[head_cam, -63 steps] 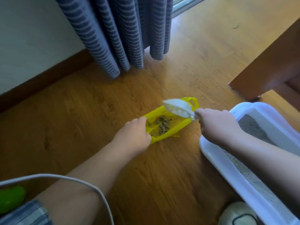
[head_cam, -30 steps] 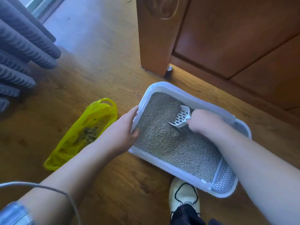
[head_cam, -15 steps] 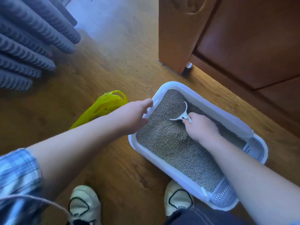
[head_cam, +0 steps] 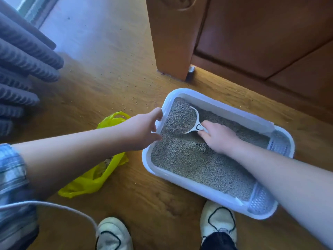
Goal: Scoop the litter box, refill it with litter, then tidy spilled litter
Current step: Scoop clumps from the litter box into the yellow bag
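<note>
Since half a second ago, the scoop has pushed further into the far left corner of the litter box, and its bowl is now heaped with grey litter. The box sits on the wooden floor beside a furniture leg. Spilled grains dot the boards. The left forearm crosses the yellow bag and hides its middle. Two pale shoes stand below, and a curtain hangs at the left. The left hand curls over the box's short end rim and holds it. The right hand grips the scoop's handle, with the knuckles low over the litter.
</note>
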A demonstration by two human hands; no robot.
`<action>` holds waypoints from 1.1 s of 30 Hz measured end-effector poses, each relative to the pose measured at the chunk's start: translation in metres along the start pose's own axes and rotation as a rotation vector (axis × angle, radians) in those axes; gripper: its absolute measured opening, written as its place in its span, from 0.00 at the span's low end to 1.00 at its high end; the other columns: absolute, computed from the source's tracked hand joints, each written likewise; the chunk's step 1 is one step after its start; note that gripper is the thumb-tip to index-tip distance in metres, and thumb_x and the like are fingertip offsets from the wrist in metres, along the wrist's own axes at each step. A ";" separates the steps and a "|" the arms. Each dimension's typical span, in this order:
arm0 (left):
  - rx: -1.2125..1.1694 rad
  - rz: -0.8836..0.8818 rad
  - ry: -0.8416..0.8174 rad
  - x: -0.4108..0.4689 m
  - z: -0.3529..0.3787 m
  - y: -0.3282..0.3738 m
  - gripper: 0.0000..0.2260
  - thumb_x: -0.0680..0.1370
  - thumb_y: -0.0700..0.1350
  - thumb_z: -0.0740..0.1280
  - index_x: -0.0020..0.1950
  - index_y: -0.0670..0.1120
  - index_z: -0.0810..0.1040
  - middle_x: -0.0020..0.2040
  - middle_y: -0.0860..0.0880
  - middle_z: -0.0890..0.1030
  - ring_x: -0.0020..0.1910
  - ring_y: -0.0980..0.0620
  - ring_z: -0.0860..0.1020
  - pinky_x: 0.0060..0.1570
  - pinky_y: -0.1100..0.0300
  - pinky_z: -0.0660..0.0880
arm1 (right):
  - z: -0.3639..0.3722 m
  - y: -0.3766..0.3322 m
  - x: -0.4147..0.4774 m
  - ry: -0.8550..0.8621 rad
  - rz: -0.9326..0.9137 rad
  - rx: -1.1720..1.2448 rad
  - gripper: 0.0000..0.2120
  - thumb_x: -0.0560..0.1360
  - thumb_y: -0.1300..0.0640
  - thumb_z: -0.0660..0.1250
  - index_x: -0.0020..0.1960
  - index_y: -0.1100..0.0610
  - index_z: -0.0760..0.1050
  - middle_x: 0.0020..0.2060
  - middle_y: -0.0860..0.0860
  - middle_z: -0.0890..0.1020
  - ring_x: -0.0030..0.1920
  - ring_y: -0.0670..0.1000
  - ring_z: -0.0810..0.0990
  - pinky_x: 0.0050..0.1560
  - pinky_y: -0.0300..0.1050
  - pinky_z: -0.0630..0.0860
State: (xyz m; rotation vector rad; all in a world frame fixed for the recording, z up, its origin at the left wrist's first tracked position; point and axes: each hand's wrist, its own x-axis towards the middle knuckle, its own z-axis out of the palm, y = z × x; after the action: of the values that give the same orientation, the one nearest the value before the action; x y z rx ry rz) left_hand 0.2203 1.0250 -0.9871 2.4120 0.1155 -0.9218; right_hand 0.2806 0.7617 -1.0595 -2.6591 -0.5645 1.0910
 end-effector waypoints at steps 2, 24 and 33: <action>0.007 0.007 0.005 -0.001 0.000 0.001 0.18 0.77 0.49 0.71 0.56 0.54 0.63 0.51 0.52 0.79 0.33 0.58 0.77 0.31 0.61 0.71 | -0.008 -0.003 -0.007 -0.005 -0.032 0.006 0.11 0.82 0.45 0.58 0.47 0.52 0.65 0.40 0.51 0.75 0.43 0.59 0.76 0.42 0.52 0.73; 0.114 -0.064 0.069 -0.002 0.011 0.014 0.18 0.77 0.44 0.69 0.60 0.48 0.63 0.49 0.43 0.81 0.45 0.39 0.78 0.43 0.50 0.76 | 0.007 0.038 -0.067 0.055 -0.090 0.043 0.13 0.79 0.41 0.60 0.42 0.49 0.65 0.36 0.47 0.76 0.39 0.55 0.77 0.38 0.50 0.71; 0.141 -0.081 0.075 0.002 0.011 0.012 0.18 0.76 0.47 0.70 0.56 0.51 0.62 0.46 0.45 0.81 0.42 0.42 0.77 0.39 0.52 0.73 | 0.009 0.047 -0.083 0.043 0.028 0.012 0.13 0.81 0.43 0.58 0.47 0.52 0.68 0.40 0.51 0.79 0.41 0.56 0.77 0.39 0.49 0.72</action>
State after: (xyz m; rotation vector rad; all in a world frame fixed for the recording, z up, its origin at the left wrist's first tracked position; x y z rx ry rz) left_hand 0.2185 1.0088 -0.9902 2.5896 0.1823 -0.9026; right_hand 0.2326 0.6843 -1.0291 -2.6809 -0.5132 1.0385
